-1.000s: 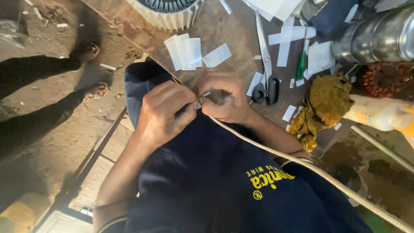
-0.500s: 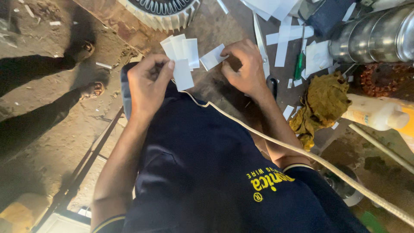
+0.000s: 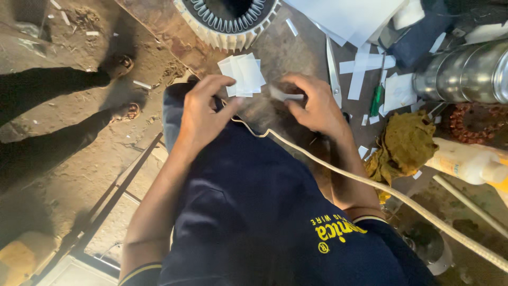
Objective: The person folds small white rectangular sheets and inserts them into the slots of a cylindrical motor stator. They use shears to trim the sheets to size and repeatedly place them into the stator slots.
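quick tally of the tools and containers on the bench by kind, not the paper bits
scissors: 1
green-handled screwdriver: 1
shiny metal cylinder: 1
white plastic bottle: 1
yellow-brown rag: 1
ribbed round motor housing: 1
total: 6

both bare forearms reach forward, elbows bent. left hand (image 3: 203, 114) is curled, its fingers (image 3: 219, 85) bent downward; right hand (image 3: 317, 106) pinches with thumb and forefinger, wrist angled inward.
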